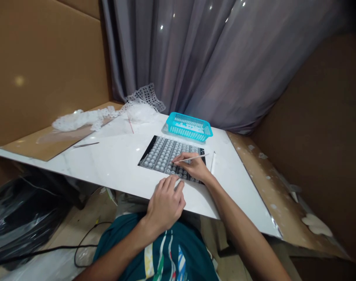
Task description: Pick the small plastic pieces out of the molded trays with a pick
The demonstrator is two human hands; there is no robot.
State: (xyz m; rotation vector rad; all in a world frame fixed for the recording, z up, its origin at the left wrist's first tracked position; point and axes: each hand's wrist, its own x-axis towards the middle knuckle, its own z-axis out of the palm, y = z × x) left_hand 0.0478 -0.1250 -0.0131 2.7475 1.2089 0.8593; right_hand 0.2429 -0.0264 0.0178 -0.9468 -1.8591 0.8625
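Observation:
A black sheet [146, 151] carrying rows of small round white pieces lies on the white table. Over its right part, my right hand [192, 166] pinches a thin white pen-like stick [192, 157], its tip down among the pieces. Whether the tip touches one is too small to tell. Pieces near my right hand look like rings with dark centres, while those farther left look solid white. At the table's front edge, just below the sheet, my left hand [167, 199] rests with its fingers stretched forward and holds nothing visible.
Behind the sheet stands a turquoise basket [189, 134] with white bits inside. Tweezers [86, 144] lie at the left; a white pen-like tool [213, 162] lies right of the sheet. Punched white scrap [145, 97] and clear plastic [78, 120] are heaped at the back left. Cardboard walls [46, 58] flank the table.

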